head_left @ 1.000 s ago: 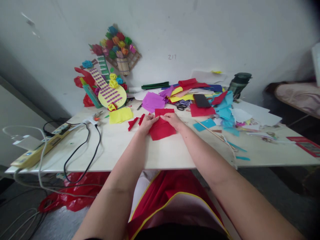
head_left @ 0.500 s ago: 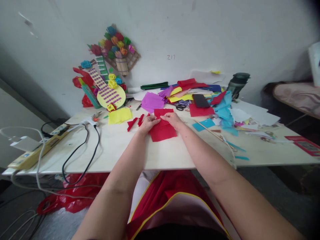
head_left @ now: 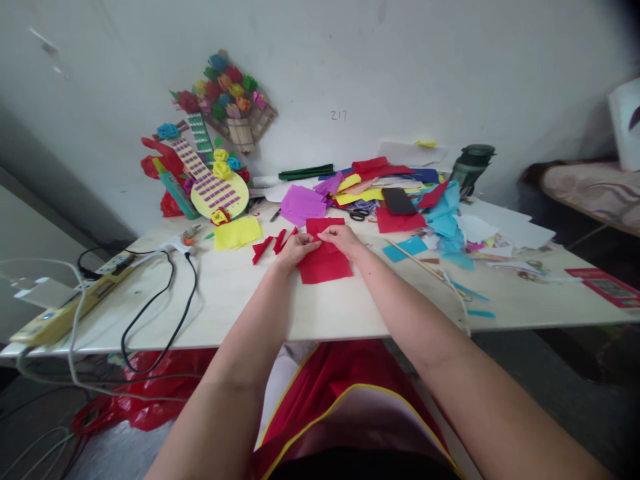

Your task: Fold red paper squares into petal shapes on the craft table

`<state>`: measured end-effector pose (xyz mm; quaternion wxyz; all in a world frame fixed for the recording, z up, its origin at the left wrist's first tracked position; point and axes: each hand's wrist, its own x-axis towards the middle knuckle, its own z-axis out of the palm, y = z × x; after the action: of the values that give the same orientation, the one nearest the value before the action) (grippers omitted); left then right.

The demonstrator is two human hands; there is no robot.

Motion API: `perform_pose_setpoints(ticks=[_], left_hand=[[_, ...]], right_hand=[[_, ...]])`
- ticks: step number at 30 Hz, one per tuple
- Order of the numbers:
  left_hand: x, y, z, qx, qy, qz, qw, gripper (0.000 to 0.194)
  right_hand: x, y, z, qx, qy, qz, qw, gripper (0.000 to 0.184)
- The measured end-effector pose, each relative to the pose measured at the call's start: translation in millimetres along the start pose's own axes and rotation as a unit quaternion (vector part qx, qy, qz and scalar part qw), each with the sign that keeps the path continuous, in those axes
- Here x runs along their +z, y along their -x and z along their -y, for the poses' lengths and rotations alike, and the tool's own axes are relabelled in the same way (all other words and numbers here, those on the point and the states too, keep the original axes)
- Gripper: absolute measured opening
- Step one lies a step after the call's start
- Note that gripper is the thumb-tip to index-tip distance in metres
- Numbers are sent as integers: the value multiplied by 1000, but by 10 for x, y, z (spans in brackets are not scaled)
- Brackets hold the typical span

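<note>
Red crepe paper (head_left: 326, 269) lies flat on the table in front of me, a separate or folded red piece seeming to rest on its upper part. At its left side my left hand (head_left: 297, 251) has its thumb and fingers closed on red paper. My right hand (head_left: 342, 239) pinches the red paper from the other side, its fingertips close to the left thumb. Exactly how the paper runs between the fingers is too small to tell. Several narrow folded red paper strips (head_left: 262, 249) are left of my left hand.
Scissors (head_left: 359, 215), a phone (head_left: 399, 201) and piled coloured paper sit behind my hands. A wooden stick (head_left: 420, 259) is at right, with a dark bottle (head_left: 471, 168) farther back. At left are a power strip (head_left: 75, 307), cables and a paper-flower guitar (head_left: 220, 193).
The view has shifted slightly, so things appear a little farther left. Both hands stay at the red paper, with hardly any visible movement.
</note>
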<state>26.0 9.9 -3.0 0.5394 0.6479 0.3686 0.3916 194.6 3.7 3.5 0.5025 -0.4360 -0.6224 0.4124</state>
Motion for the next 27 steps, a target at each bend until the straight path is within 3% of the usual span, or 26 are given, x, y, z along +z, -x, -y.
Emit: perform_pose_setpoints(ticks=[13, 21, 27], left_hand=[[5, 8, -9, 0, -12, 12, 1000, 29], [-1, -7, 15, -1, -17, -12, 1000, 30], [7, 24, -19, -1, 6, -34, 999, 29]], right_hand=[[54, -19, -69, -25, -35, 0, 999, 21], [66, -30, -138, -31, 49, -4, 998, 37], [16, 26, -8, -11, 56, 2, 998, 46]])
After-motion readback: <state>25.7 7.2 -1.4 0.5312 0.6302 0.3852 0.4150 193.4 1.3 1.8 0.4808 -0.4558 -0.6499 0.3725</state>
